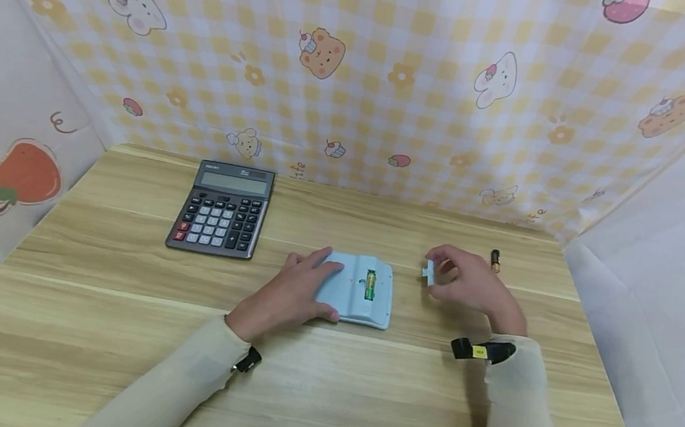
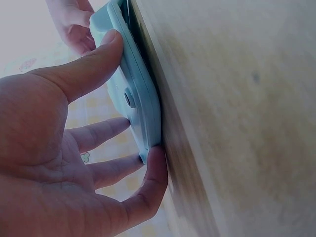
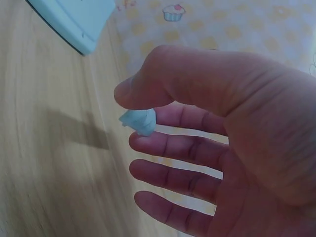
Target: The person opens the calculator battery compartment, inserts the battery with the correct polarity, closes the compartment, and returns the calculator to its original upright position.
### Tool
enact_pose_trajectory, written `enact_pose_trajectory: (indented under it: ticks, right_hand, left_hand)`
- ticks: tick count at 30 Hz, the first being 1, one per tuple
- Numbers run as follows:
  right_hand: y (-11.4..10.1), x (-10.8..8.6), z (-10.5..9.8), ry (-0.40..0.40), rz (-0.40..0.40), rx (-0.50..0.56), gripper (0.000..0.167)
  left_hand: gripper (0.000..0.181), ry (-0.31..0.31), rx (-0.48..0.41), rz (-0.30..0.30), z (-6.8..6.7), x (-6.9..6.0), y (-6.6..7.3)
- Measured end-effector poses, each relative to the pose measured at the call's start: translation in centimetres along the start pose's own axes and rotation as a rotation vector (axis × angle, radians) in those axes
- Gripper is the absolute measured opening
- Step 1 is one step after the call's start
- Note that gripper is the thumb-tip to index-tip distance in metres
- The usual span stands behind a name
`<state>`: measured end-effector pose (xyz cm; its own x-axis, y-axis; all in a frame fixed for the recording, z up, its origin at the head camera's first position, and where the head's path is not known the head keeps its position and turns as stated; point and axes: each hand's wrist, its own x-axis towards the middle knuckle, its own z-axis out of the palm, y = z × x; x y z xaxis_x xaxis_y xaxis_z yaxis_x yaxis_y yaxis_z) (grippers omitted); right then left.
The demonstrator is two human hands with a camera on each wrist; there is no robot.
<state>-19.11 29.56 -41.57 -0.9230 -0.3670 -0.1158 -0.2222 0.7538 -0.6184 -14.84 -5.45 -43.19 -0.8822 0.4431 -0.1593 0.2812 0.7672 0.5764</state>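
Note:
A light blue device, shaped like a desk calculator, lies back side up on the table. Its battery slot is uncovered, with a green battery inside. My left hand grips the device's left end, thumb on the near edge and fingers at the far edge; the left wrist view shows this thumb against its side. To the right, clear of the device, my right hand pinches a small light blue battery cover above the table. In the right wrist view the cover sits between thumb and fingertips.
A dark grey calculator lies face up at the back left. Beyond my right hand, a black and copper battery lies on the wooden table. A yellow checked cloth hangs along the table's back edge, with white cloth at both sides.

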Motion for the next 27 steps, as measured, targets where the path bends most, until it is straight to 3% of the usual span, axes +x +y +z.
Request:
enact_pose_trajectory:
  ticks: [14,27]
  right_hand:
    - [-2.3,1.3,2.0,0.028,-0.161,-0.022,0.051]
    - [-5.7,1.5,3.8,0.002,-0.215,-0.034,0.053]
  left_hand:
    - [0.086,0.003,0.0,0.004,0.1,-0.1,0.0]
    - [0.085,-0.003,0.0,-0.002,0.0,0.0,0.0]
